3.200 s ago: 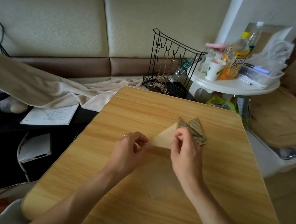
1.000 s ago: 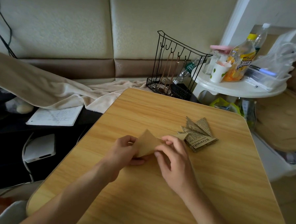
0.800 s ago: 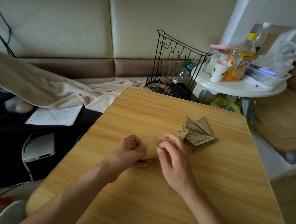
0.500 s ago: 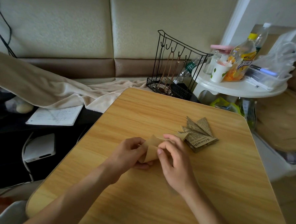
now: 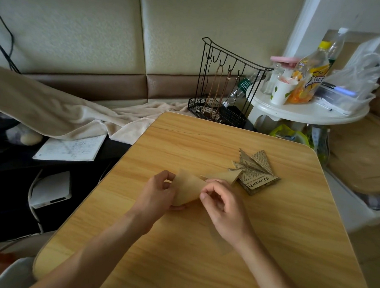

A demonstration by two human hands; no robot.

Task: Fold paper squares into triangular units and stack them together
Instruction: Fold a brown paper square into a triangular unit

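Wood grain, paper and wire
Smooth wood-look table (image 5: 179, 253); matt tan paper (image 5: 187, 189); newsprint units (image 5: 255, 169); black wire rack (image 5: 223, 84); soft cloth blanket (image 5: 54, 112).

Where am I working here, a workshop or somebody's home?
Most likely a home living area: a padded sofa back with a blanket behind the wooden table, and a small side table crowded with drink bottles.

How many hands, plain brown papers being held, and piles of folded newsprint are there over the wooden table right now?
Hands: 2, left hand and right hand
Plain brown paper, held between both hands: 1
Folded newsprint pile: 1
Total: 4
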